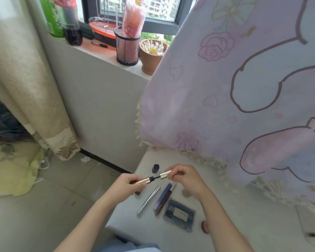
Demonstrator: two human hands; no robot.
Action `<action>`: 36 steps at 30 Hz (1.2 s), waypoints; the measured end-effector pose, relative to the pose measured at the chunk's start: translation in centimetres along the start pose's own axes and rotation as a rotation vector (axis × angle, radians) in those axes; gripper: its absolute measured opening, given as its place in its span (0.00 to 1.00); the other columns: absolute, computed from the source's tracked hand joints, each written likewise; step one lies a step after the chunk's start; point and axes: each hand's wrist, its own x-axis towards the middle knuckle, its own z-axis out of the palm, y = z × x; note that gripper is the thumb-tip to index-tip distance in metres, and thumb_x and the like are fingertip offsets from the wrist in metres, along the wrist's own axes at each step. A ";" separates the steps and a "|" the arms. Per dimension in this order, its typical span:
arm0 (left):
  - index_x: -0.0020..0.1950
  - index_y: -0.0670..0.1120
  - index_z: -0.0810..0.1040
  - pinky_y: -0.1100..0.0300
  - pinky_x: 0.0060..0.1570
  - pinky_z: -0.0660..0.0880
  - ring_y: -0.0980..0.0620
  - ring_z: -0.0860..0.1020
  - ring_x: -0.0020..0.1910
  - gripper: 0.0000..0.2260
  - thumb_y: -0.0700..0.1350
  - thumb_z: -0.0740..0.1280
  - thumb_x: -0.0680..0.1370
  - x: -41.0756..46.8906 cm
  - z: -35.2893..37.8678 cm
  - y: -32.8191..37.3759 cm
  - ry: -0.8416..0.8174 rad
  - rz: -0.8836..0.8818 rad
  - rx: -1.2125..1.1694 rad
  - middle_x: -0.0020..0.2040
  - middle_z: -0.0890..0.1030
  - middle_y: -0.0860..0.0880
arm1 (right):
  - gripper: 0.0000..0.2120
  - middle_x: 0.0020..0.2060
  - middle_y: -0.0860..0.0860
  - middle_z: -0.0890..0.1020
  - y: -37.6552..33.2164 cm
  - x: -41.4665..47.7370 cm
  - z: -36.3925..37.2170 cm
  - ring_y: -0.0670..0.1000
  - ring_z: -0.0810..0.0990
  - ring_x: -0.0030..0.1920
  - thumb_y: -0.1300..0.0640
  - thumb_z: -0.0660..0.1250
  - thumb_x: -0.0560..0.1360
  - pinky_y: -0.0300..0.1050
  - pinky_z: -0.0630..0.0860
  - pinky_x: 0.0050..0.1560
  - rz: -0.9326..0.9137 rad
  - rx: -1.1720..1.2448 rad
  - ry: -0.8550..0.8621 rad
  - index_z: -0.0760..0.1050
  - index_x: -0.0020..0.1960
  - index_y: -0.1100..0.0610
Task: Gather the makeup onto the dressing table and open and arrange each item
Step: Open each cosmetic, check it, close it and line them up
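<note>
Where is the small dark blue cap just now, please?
Head view: the dark blue cap stands left on the white table, just beyond the gold mascara tube.

Bare forearms (91, 215), pale blue clothing (129, 247)

Grey tiled floor (25, 215), white wall (98, 106) under daylit window (160, 8), beige curtain (16, 70) left, perhaps bedding (11, 170) beyond
</note>
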 end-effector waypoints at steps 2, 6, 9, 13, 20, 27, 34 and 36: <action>0.47 0.41 0.81 0.75 0.27 0.65 0.60 0.68 0.28 0.07 0.43 0.65 0.76 0.1 0.1 -0.1 -0.010 -0.005 -0.003 0.36 0.76 0.47 | 0.16 0.36 0.51 0.80 -0.4 0.3 0.1 0.41 0.79 0.34 0.75 0.63 0.70 0.27 0.74 0.40 0.002 -0.052 -0.032 0.77 0.33 0.56; 0.47 0.44 0.80 0.75 0.27 0.64 0.60 0.68 0.28 0.07 0.41 0.63 0.76 0.4 0.4 -0.2 -0.019 -0.007 -0.013 0.36 0.75 0.47 | 0.17 0.41 0.49 0.78 -0.8 1.3 0.2 0.46 0.75 0.40 0.71 0.63 0.72 0.28 0.72 0.42 0.004 -0.246 -0.073 0.76 0.45 0.49; 0.47 0.49 0.80 0.73 0.27 0.63 0.62 0.67 0.27 0.08 0.39 0.63 0.75 0.7 0.6 -0.7 -0.005 0.000 -0.019 0.33 0.74 0.50 | 0.13 0.45 0.50 0.77 -0.5 1.9 0.2 0.47 0.74 0.44 0.68 0.64 0.73 0.30 0.71 0.43 -0.010 -0.463 -0.082 0.77 0.54 0.56; 0.47 0.50 0.77 0.70 0.32 0.65 0.59 0.70 0.32 0.06 0.39 0.64 0.74 1.3 2.1 -2.3 0.078 -0.018 0.078 0.36 0.75 0.53 | 0.12 0.54 0.55 0.79 0.6 2.7 0.6 0.53 0.76 0.52 0.63 0.62 0.75 0.43 0.71 0.52 -0.065 -0.899 -0.167 0.76 0.57 0.58; 0.56 0.47 0.75 0.56 0.45 0.70 0.48 0.71 0.53 0.11 0.45 0.59 0.75 2.0 5.4 -3.7 0.302 -0.057 0.703 0.50 0.78 0.47 | 0.14 0.58 0.54 0.72 4.1 4.5 2.1 0.55 0.73 0.55 0.62 0.60 0.76 0.46 0.73 0.52 -0.093 -1.095 -0.119 0.72 0.60 0.55; 0.60 0.40 0.73 0.53 0.46 0.72 0.43 0.74 0.54 0.14 0.41 0.55 0.77 2.7 7.3 -5.0 0.241 -0.105 0.892 0.55 0.77 0.42 | 0.18 0.57 0.55 0.72 6.7 5.7 3.4 0.56 0.75 0.53 0.67 0.57 0.74 0.41 0.70 0.52 0.013 -0.871 -0.036 0.72 0.62 0.54; 0.23 0.44 0.74 0.60 0.15 0.66 0.49 0.74 0.22 0.14 0.39 0.79 0.50 2.5 7.3 -7.0 0.240 -0.077 0.833 0.23 0.75 0.48 | 0.14 0.56 0.55 0.77 8.9 5.0 3.6 0.54 0.73 0.58 0.57 0.58 0.78 0.45 0.72 0.55 0.104 -0.937 0.087 0.72 0.62 0.57; 0.24 0.44 0.74 0.61 0.16 0.66 0.49 0.74 0.22 0.14 0.39 0.80 0.51 2.3 7.4 -7.0 0.211 -0.059 0.842 0.24 0.75 0.48 | 0.12 0.54 0.56 0.77 9.1 4.6 3.7 0.55 0.72 0.56 0.60 0.55 0.78 0.45 0.70 0.51 0.020 -1.098 0.011 0.75 0.57 0.58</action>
